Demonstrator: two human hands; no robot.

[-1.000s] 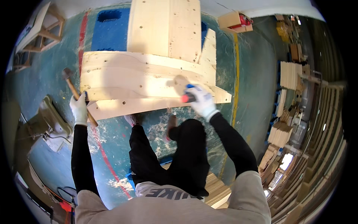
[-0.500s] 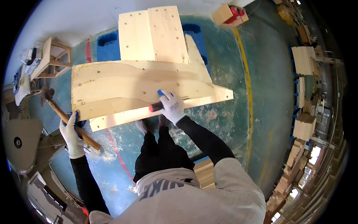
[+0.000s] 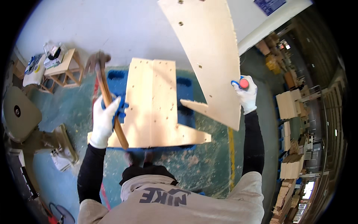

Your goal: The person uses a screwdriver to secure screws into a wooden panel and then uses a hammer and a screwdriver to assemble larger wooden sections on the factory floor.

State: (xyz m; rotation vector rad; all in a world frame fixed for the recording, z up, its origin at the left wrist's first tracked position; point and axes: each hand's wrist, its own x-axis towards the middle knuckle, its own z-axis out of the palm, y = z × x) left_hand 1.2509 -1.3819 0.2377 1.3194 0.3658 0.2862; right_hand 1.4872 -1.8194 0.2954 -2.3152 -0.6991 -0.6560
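Left hand [image 3: 104, 121]: fingers clamped on hammer [image 3: 106, 87]. Right hand [image 3: 248, 93]: fingers clamped on red-ended tool [image 3: 244, 83] and raised panel [image 3: 212, 63]. Panel is up; lower boards [image 3: 151, 112] lie unlifted on blue pallet [image 3: 185, 89].

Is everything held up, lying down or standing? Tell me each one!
Left hand, closed
Hammer, held in the left hand
Right hand, closed
Red-ended tool, held in the right hand
Big curved board, raised
Lower boards, lying flat
Blue pallet, under the lower boards
Wooden table, standing, loaded
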